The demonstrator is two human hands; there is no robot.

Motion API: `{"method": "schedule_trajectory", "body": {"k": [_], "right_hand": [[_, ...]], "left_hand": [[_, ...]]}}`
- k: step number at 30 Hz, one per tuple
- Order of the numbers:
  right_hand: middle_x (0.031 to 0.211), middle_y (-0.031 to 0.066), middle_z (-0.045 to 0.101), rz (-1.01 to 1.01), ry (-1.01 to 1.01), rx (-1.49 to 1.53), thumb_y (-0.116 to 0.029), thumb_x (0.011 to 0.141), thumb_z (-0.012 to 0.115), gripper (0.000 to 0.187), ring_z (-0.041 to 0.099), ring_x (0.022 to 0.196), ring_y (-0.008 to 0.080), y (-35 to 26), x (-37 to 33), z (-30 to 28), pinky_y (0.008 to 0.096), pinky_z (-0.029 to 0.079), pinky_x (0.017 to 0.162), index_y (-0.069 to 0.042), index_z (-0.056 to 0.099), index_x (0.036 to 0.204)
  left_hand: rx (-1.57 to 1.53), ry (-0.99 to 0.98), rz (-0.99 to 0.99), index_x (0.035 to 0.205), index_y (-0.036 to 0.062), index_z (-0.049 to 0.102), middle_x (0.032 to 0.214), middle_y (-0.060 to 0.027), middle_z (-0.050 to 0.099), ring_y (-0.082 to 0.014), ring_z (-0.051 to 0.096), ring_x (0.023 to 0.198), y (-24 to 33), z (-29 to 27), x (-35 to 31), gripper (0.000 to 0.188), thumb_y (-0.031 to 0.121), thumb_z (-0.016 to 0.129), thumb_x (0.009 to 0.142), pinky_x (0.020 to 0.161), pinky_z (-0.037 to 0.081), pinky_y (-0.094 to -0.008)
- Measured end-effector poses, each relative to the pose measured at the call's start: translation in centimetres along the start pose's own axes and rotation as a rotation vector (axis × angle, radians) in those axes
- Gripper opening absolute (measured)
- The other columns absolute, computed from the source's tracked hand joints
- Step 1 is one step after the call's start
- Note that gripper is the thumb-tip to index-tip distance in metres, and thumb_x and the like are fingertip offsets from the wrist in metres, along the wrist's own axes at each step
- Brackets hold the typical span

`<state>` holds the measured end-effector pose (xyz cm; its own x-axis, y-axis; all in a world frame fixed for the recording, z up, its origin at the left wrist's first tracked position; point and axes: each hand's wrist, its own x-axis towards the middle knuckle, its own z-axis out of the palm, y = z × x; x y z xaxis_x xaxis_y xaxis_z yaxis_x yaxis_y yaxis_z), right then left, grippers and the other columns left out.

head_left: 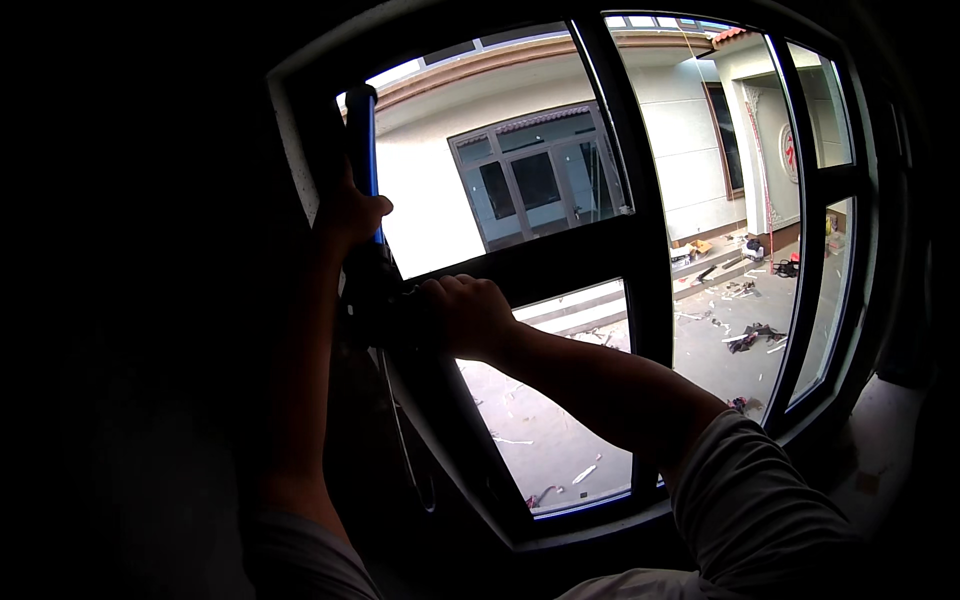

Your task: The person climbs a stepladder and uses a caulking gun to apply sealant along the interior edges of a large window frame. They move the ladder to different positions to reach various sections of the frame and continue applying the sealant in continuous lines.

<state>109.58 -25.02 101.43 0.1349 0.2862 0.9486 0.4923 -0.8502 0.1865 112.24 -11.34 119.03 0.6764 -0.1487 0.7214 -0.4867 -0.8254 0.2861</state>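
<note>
A caulking gun [374, 150] with a blue barrel stands upright along the left side of the dark window frame [560, 255]. My left hand [350, 212] is closed round its barrel, thumb out to the right. Lower down, my right hand [470, 315] is wrapped round the gun's dark handle part, knuckles up. A thin plunger rod [393, 410] hangs below the gun and ends in a hook. The barrel's upper end lies close to the frame's upper left corner; deep shadow hides whether it touches. The trigger cannot be made out.
Glass panes [520, 150] fill the frame, divided by dark bars. Outside, scraps and debris [755, 338] litter a paved yard [700, 375] before a pale building [415, 180] with a glazed door [540, 180]. The room's left side is nearly black.
</note>
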Motion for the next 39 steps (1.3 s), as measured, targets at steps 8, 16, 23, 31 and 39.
{"method": "schedule_trajectory", "body": {"k": [8,16,23,31,39], "right_hand": [[0.092,0.0176,0.064,0.031,-0.452,0.071,-0.046,0.084,0.072,0.093,0.067,0.083,0.0296,0.0,-2.2,-7.8,0.0430,0.053,0.078,-0.004,0.023,0.151],[0.113,0.0144,0.066,-0.055,-0.717,0.031,-0.036,0.096,0.056,0.078,0.063,0.106,0.0308,1.8,-5.8,-11.2,0.0436,0.048,0.100,-0.009,0.012,0.154],[0.112,0.0146,0.064,0.355,-0.235,0.217,-0.021,0.088,0.070,0.043,0.063,0.107,0.0271,6.0,-6.7,-16.4,0.0386,0.054,0.089,-0.002,0.056,0.124],[0.098,0.0170,0.066,0.988,0.016,1.543,-0.012,0.079,0.076,0.045,0.068,0.095,0.0273,1.6,-6.4,-16.2,0.0424,0.054,0.092,0.004,0.054,0.115],[0.096,0.0144,0.067,1.152,-0.168,1.500,-0.011,0.072,0.077,0.042,0.068,0.093,0.0245,-0.3,-13.0,-15.2,0.0391,0.052,0.089,0.000,0.056,0.107]], "left_hand": [[-0.350,0.146,-0.243,0.152,0.0038,0.019,0.141,-0.0286,0.044,-0.0419,0.053,0.123,0.4,-0.4,-7.8,0.089,0.035,0.065,0.083,0.101,0.046,-0.0504],[-0.586,0.241,0.229,0.151,0.0055,0.013,0.134,-0.0256,0.045,-0.0390,0.056,0.114,-1.1,5.6,-9.0,0.092,0.027,0.069,0.082,0.097,0.047,-0.0499],[-1.004,-0.287,0.256,0.154,0.0109,0.009,0.105,-0.0154,0.060,-0.0248,0.068,0.088,3.9,10.7,-12.8,0.106,0.009,0.075,0.071,0.071,0.059,-0.0387],[-0.885,-0.689,0.213,0.134,-0.0018,0.029,0.110,-0.0142,0.059,-0.0222,0.063,0.098,3.7,12.5,-24.0,0.081,0.011,0.078,0.070,0.084,0.054,-0.0384],[-0.988,-0.737,0.055,0.124,0.0035,0.045,0.098,-0.0084,0.061,-0.0175,0.065,0.084,3.4,15.9,-30.8,0.064,0.007,0.080,0.070,0.072,0.057,-0.0335]]}}
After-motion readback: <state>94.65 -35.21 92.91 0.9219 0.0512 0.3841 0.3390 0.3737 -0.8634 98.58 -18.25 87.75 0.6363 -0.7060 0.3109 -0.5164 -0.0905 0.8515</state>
